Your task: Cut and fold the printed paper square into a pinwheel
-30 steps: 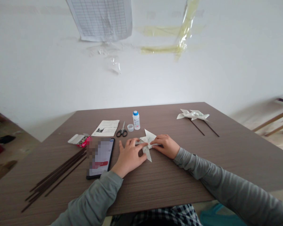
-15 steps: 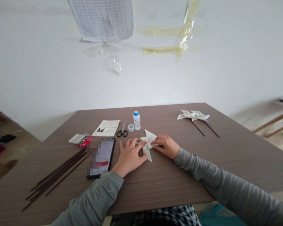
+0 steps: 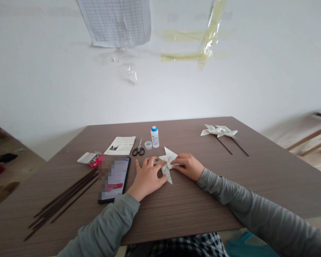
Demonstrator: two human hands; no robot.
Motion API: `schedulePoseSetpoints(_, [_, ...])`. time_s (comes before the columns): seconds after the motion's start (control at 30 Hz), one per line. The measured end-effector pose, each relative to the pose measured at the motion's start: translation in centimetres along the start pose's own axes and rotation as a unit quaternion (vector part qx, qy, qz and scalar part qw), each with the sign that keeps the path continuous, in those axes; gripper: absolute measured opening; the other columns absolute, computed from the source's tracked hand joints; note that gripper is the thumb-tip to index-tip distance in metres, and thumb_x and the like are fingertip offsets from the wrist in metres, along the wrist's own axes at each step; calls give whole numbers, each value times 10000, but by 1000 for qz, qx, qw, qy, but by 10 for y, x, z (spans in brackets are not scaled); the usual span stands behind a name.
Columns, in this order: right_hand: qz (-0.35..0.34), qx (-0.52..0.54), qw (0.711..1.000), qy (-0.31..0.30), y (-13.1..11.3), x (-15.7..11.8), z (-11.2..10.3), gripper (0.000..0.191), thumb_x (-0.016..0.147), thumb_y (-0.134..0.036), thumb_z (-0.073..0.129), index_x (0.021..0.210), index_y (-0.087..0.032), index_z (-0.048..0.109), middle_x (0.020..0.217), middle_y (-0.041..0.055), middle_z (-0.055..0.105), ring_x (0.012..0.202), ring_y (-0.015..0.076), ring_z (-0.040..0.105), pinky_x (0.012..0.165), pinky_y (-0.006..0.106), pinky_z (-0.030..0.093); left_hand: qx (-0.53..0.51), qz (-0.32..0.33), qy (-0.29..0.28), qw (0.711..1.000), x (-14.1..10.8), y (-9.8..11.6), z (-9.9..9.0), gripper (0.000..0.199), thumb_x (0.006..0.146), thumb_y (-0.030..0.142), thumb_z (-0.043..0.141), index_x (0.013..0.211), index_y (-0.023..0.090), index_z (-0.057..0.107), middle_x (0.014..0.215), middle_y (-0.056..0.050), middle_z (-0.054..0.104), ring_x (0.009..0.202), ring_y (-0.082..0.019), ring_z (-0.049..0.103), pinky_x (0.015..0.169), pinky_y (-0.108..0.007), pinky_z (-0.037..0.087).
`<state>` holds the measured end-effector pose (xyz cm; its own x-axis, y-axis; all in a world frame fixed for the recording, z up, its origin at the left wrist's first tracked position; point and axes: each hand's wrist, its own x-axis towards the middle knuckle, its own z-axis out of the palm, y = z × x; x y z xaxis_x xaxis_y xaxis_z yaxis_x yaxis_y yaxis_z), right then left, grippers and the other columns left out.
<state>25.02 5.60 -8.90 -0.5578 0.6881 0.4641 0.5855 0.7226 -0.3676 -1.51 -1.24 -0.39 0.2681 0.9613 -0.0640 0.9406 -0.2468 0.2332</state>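
- We note a brown wood-grain table (image 3: 198, 210).
- Left edge: dark sticks (image 3: 61, 200), phone (image 3: 114, 179).
- Far edge: leaflet (image 3: 121, 145), scissors (image 3: 138, 149), glue bottle (image 3: 154, 136).
- Far right corner: finished pinwheels (image 3: 219, 131).

Folded pinwheel (image 3: 168, 161): printed paper, matt. Table (image 3: 192, 203): wood-grain laminate, smooth. Phone (image 3: 113, 178): glossy.

Left hand (image 3: 147, 177) and right hand (image 3: 187, 166) on folded paper (image 3: 168, 161) mid-table. Just far of them: scissors (image 3: 138, 149), cap (image 3: 148, 145), glue bottle (image 3: 154, 136) upright. Left blocked by phone (image 3: 114, 179), sticks (image 3: 61, 200), small box (image 3: 90, 159). Bare tabletop (image 3: 192, 207) near side; open gap right, up to pinwheels (image 3: 218, 131) far right.
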Motion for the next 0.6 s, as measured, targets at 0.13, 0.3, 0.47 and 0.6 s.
schedulePoseSetpoints(0.13, [3,-2,1000,-5,0,0,0,148,1197,-256,932,1301,-304,1025,1179,102,961,1123,304,908,1075,439,685,-4,1,-5,1000,0,-1,1,650,1141,416,834,1790,413,837,1867,-167,728,1827,-548,560,1541,-999,281])
schedulePoseSetpoints(0.3, [2,-4,1000,-4,0,0,0,148,1199,-247,928,1301,-295,1024,1183,102,960,1124,301,902,1059,433,679,-5,-1,0,1000,-1,-3,6,660,1148,386,814,1808,418,817,1875,-157,724,1852,-523,540,1548,-993,265])
schedulePoseSetpoints(0.47, [-1,-3,1000,3,0,0,0,127,1189,-251,940,1276,-294,1022,1162,98,958,1099,296,906,1038,424,688,-8,4,17,1000,-2,-3,7,653,1132,359,848,1782,421,838,1835,-152,754,1821,-525,581,1553,-979,291])
schedulePoseSetpoints(0.6, [-3,-5,1000,1,0,0,0,139,1189,-248,937,1286,-297,1024,1166,101,962,1107,306,913,1055,442,691,-10,6,16,1000,-2,-3,6,582,1134,358,857,1707,453,898,1837,-138,757,1827,-535,574,1549,-984,300])
